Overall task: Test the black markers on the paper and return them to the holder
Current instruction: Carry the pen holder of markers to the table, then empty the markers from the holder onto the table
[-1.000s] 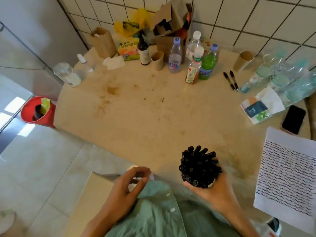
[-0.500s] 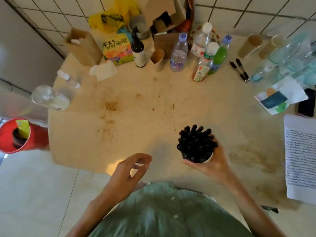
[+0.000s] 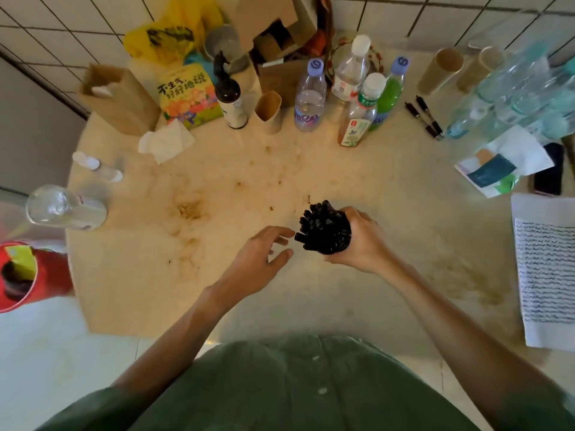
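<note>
A tight bundle of black markers stands in a holder that my right hand grips from the right side, over the middle of the beige table; the holder itself is almost hidden by the fingers. My left hand hovers just left of the bundle, fingers apart and empty, fingertips nearly touching the marker caps. A white sheet of paper covered in rows of black wavy lines lies at the table's right edge. Two loose black markers lie at the back right.
Bottles, paper cups, a brown bag and boxes crowd the table's back edge by the tiled wall. A clear jar lies at the left, a phone and a packet at the right. A red bucket stands on the floor.
My right hand has carried the holder of markers forward over the table's middle. My left hand has risen from my lap and reached up beside the bundle.
</note>
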